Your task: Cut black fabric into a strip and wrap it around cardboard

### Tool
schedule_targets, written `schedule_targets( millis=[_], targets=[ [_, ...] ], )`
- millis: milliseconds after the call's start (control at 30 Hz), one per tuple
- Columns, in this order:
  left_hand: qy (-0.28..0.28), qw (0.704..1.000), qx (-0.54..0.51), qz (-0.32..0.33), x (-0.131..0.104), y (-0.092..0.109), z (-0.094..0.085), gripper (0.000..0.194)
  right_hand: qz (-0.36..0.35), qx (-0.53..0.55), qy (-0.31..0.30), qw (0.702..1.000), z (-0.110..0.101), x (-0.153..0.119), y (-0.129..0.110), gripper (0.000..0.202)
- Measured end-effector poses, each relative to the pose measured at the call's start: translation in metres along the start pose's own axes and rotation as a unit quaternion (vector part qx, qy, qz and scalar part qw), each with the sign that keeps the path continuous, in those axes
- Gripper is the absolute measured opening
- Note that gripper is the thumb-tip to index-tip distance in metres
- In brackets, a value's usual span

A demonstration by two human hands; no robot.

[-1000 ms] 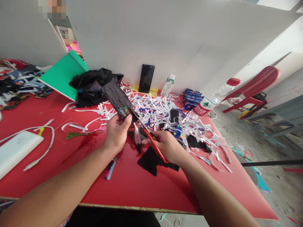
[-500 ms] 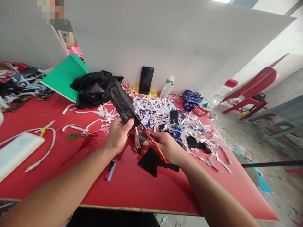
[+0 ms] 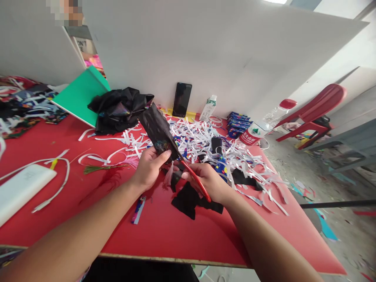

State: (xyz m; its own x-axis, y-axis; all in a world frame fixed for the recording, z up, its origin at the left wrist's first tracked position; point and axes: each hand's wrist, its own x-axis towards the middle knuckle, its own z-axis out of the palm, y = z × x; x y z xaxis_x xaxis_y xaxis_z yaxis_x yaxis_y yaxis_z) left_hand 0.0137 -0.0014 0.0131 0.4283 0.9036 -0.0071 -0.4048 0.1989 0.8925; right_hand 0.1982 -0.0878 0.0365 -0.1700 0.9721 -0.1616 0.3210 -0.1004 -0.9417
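Note:
My left hand (image 3: pixel 151 166) is closed on a strip of shiny black fabric (image 3: pixel 155 127) that has a glittery patch by my thumb. The strip runs up toward a crumpled heap of black fabric (image 3: pixel 117 107). Red-handled scissors (image 3: pixel 195 178) are in my right hand (image 3: pixel 207 180), their blades lying along the strip's right edge. A pale pink tassel (image 3: pixel 168 175) hangs between my hands. Beneath them lie black fabric scraps (image 3: pixel 185 199) on the red tabletop (image 3: pixel 164 239). How far apart the blades are is hard to make out.
White paper-like strips (image 3: pixel 190 133) cover the table's middle. Behind them stand a phone (image 3: pixel 182 99), a small carton (image 3: pixel 208 107), folded blue pieces (image 3: pixel 237 124) and a water bottle (image 3: pixel 264 125). A green board (image 3: pixel 79 96) leans at left, above a white power bank (image 3: pixel 26 188) with its cable.
My left hand and the fabric strip have shifted slightly right, and the scissor blades sit further up along its edge. The tassel has swung a little.

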Motion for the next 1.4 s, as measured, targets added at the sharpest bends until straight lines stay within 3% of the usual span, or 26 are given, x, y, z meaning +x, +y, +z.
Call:
schedule_targets(
  millis=[167,433,567,800,967,1200,1300,1400],
  targets=[
    [-0.018,0.999,0.036,-0.01,-0.001,-0.002,-0.004,0.032,0.0,0.018,-0.022,1.0,-0.001,0.0,-0.002,0.062],
    [-0.029,0.998,0.055,-0.006,-0.001,-0.003,-0.006,0.033,0.035,0.055,0.013,0.998,0.007,0.001,0.0,0.06],
    [-0.062,0.995,0.077,-0.022,-0.003,-0.005,-0.007,0.034,0.011,0.09,-0.024,0.996,0.007,0.002,0.004,0.065],
    [-0.079,0.993,0.078,-0.03,-0.003,-0.004,-0.007,0.034,0.015,0.1,-0.028,0.994,0.007,0.002,0.004,0.057],
    [-0.119,0.987,0.099,-0.037,-0.005,-0.001,-0.005,0.034,-0.021,0.113,-0.031,0.993,0.008,0.003,0.006,0.07],
    [-0.154,0.979,0.132,-0.004,-0.005,0.005,-0.007,0.031,0.001,0.138,-0.033,0.99,0.005,0.001,0.006,0.068],
    [-0.133,0.984,0.12,-0.005,-0.002,0.006,-0.01,0.035,0.005,0.14,-0.042,0.989,0.004,0.0,0.0,0.067],
    [-0.054,0.996,0.061,0.037,0.004,0.004,-0.014,0.036,0.025,0.129,-0.066,0.989,0.006,-0.002,-0.001,0.066]
  ],
)
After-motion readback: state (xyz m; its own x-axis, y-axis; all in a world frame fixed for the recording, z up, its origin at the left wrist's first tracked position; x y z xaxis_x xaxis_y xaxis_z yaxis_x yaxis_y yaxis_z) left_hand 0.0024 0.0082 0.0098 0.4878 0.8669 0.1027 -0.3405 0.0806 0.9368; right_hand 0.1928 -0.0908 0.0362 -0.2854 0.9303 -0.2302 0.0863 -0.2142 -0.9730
